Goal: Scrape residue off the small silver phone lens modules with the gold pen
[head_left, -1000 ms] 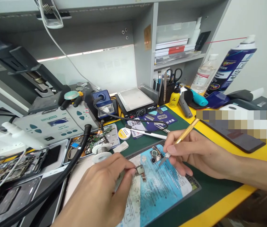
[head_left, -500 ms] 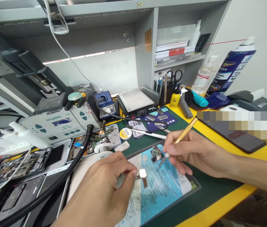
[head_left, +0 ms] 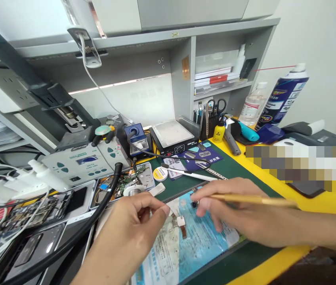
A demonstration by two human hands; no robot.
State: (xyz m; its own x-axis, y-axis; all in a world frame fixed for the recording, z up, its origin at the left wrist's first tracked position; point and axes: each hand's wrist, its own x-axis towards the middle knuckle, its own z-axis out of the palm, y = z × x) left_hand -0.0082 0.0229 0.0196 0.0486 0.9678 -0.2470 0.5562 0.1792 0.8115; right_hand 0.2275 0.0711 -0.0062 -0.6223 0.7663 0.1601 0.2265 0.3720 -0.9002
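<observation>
My left hand [head_left: 136, 227] is closed, thumb and forefinger pinched together; whatever is between them, if anything, cannot be made out. Just right of those fingertips, a small white square part with a brown flex cable [head_left: 180, 221] lies on the blue and white work sheet [head_left: 199, 251]. A craft knife with a gold handle [head_left: 245, 198] is held in my right hand [head_left: 230, 206], its handle pointing right and its blade out of sight. Under the right fingertips sits a small phone camera module [head_left: 194, 204], mostly covered by the hand.
A hot plate [head_left: 174, 136], a soldering station [head_left: 135, 138] and a yellow bottle [head_left: 218, 130] stand behind the mat. On the left, a thick black hose [head_left: 108, 198] crosses over phone parts. A spray can [head_left: 282, 97] stands at the right.
My right hand has swung the knife from blade-down to handle level, and its fingers have reached over the camera module. My left fingertips have drawn slightly away from the white part. The view has tilted up.
</observation>
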